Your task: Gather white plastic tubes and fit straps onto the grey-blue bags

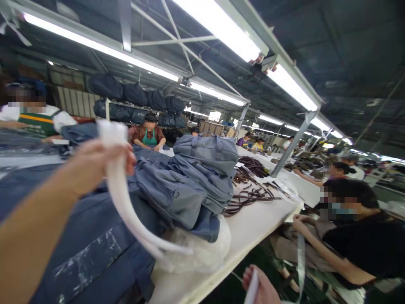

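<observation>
My left hand [104,162] is raised over the pile on the left, its fingers closed round a bundle of white strips [122,198]. The strips stick up above the fist and hang down in a curve to the right, blurred by motion. Low in the picture, past the table edge, my right hand [262,289] is closed on the end of a white strip [252,289]. Blue-grey duffel bags [205,154] lie heaped beyond my left hand, with a darker blue bag [95,249] below my forearm.
A clear plastic bag [202,249] lies under the heap on the white table [253,228]. Brown straps [253,196] are piled further along. A metal post [294,143] rises at the table's edge. At right a seated co-worker [363,240] handles grey-brown fabric; others work across the table.
</observation>
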Motion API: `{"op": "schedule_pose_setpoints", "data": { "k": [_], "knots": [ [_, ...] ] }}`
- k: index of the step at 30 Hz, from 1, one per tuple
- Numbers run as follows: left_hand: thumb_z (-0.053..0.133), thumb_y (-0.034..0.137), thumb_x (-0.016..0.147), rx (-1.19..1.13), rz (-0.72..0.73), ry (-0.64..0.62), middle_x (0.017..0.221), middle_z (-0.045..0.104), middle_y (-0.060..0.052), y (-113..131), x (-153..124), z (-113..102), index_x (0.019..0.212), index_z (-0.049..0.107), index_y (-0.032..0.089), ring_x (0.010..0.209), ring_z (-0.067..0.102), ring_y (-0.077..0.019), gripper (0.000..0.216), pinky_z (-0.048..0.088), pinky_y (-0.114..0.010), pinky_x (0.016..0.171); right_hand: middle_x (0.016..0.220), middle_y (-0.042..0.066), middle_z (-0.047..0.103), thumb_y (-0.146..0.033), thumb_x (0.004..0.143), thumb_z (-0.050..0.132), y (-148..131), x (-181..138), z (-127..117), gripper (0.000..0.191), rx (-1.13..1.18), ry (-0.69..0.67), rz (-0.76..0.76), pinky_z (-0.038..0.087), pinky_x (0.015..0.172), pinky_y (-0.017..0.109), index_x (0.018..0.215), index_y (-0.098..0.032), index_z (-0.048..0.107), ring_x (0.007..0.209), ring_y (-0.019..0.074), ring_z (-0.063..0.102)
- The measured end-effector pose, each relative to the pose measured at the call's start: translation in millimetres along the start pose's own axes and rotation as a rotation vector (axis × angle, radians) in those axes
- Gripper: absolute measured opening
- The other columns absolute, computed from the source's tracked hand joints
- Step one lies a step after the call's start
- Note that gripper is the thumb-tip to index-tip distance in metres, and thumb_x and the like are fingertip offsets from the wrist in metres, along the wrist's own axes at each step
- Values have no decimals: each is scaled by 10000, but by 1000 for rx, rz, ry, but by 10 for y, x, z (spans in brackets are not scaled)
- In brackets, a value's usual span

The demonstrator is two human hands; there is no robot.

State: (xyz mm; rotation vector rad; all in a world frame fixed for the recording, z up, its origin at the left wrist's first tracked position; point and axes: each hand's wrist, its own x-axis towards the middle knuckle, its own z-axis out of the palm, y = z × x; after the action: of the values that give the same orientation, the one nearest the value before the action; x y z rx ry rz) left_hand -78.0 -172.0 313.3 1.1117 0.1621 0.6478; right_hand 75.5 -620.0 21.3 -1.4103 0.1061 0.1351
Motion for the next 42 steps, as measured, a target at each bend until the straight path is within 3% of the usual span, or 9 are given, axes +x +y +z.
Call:
{"op": "schedule_pose_setpoints", "data": {
  "k": [2,6,10,15,19,23,26,34,42],
  "knots": [
    [873,414,562,284,-318,-312,830,748,-148,-579,-192,375,757,711,130,711,708,-285,381,559,-326,607,907,68,722,-689,602,756,-530,-65,585,561,197,-153,-85,491,1029,504,904,-238,615,969,273,688],
    [862,547,529,143,-435,-458,982,737,-125,-1529,-501,1051,908,691,161,958,687,-309,567,533,-370,776,1255,105,652,-672,810,579,-1469,-375,1597,484,6,-438,-399,315,1164,505,1026,-238,576,1259,291,536],
    [848,537,582,-51,-290,-506,813,697,-43,-1698,-602,1303,902,695,168,800,638,-210,513,481,-303,738,1353,104,591,-666,888,444,-1791,-535,1932,466,-194,-502,-583,357,1104,454,1007,-229,555,1261,267,517],
    [861,455,574,-21,-229,-382,676,641,-19,-1567,-587,1336,746,690,148,639,573,-159,391,453,-266,608,1411,119,532,-660,882,473,-1805,-544,1907,530,-274,-476,-658,329,1132,445,1171,-224,557,1307,262,477],
    [857,341,544,-137,-194,-248,667,665,-42,-1261,-362,1225,798,691,137,622,633,-195,365,538,-304,599,1562,126,323,-688,847,519,-1534,-583,1669,846,-180,-731,-368,394,1084,466,1502,-263,192,1349,282,437],
    [785,209,635,-223,-31,-133,708,686,-66,-742,52,941,847,671,111,681,679,-218,259,611,-385,692,1032,96,713,-521,763,700,-877,-718,1303,484,-477,-928,-108,489,837,381,1089,-164,672,957,287,639],
    [694,130,720,-204,50,-15,700,682,-68,-408,250,731,848,654,96,666,679,-205,139,621,-391,678,759,58,694,-487,712,717,-327,-749,1103,387,-400,-830,57,459,672,320,888,-142,706,708,213,607],
    [491,31,877,-201,113,210,654,646,-18,1,462,346,810,604,106,699,644,-162,151,582,-413,829,642,27,598,-734,547,759,316,-778,974,785,-74,-853,262,360,496,231,1044,-131,685,519,114,502],
    [452,17,909,-188,121,336,640,619,10,183,560,-157,788,565,122,716,608,-144,196,539,-435,908,679,26,642,-720,664,704,629,-749,786,642,-238,-889,308,304,498,192,988,-165,704,524,73,509]
  ]
}}
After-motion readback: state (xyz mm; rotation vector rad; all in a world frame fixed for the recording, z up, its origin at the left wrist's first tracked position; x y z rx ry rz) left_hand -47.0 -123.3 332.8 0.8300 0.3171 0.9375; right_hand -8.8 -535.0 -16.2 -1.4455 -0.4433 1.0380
